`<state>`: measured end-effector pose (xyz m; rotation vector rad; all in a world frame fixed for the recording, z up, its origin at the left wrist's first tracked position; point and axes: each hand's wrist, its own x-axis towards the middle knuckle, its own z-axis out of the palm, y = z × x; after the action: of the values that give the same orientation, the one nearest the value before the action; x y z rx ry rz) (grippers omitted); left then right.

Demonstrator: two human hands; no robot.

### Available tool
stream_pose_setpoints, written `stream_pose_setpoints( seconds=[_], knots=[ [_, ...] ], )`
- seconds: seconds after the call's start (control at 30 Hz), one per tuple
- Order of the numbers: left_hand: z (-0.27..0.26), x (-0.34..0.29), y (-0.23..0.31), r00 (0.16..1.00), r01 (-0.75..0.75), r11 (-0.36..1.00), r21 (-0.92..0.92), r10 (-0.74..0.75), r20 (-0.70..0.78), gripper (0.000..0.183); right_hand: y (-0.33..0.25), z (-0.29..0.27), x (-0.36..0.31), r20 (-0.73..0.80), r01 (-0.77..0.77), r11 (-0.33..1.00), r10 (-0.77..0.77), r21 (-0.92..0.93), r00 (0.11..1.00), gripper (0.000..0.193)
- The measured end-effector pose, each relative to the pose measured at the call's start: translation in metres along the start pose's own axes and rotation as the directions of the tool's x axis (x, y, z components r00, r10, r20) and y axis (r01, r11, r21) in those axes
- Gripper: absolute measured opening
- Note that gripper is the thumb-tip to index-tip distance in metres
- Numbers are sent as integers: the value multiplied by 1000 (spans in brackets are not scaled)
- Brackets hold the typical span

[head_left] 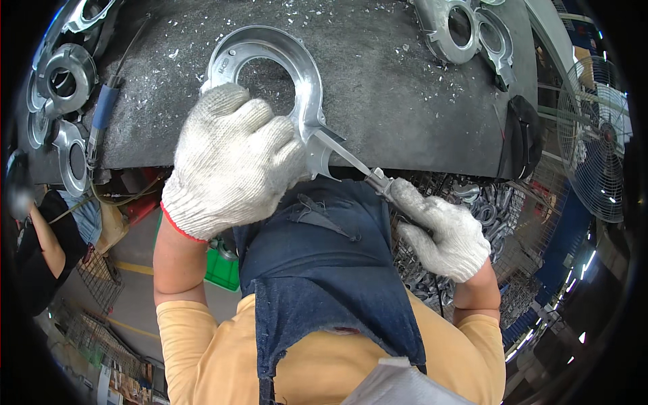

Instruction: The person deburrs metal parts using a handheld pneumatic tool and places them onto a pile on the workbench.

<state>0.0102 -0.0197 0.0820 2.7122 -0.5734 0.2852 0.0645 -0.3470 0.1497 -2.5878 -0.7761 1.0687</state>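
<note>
My left hand, in a white knit glove with a red cuff, is closed on the lower left of a shiny ring-shaped metal casting. The casting lies on the dark worktable, its tail reaching the near edge. From the right, my gloved right hand grips a narrow, flat, file-like metal tool by its handle end. The tool's far end meets the casting's inner corner near the tail. Whether it is a file or a scraper I cannot tell. My left fingertips are hidden beneath the glove's back.
Metal flakes litter the worktable. Ring castings are piled at far left beside a blue-handled tool; more castings lie far right. A wire basket of metal parts, a fan, a green crate and another person's arm surround me.
</note>
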Motion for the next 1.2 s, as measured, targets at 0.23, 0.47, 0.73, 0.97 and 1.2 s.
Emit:
stream_pose_setpoints(
  seconds=[0.23, 0.47, 0.73, 0.97, 1.2],
  knots=[
    [-2, -1, -1, 1000, -12, 1000, -19, 12, 12, 26, 2, 1, -3, -59, 22, 999, -20, 32, 998, 57],
    [-3, 0, -5, 1000, -15, 1000, -17, 15, 17, 27, 3, 0, -1, -53, 22, 998, -19, 61, 998, 60],
    [-2, -4, -3, 999, 1, 1000, -9, -1, 48, 27, 1, 8, 7, 10, 38, 999, -38, -24, 999, 60],
    [4, -9, -2, 999, -22, 1000, 19, 22, 27, 26, 3, 10, 19, 120, 37, 999, -35, -19, 992, 64],
    [40, -46, 3, 993, 106, 993, 44, -103, -51, 30, -10, 31, 20, 110, 70, 980, -92, 187, 990, 70]
  ],
)
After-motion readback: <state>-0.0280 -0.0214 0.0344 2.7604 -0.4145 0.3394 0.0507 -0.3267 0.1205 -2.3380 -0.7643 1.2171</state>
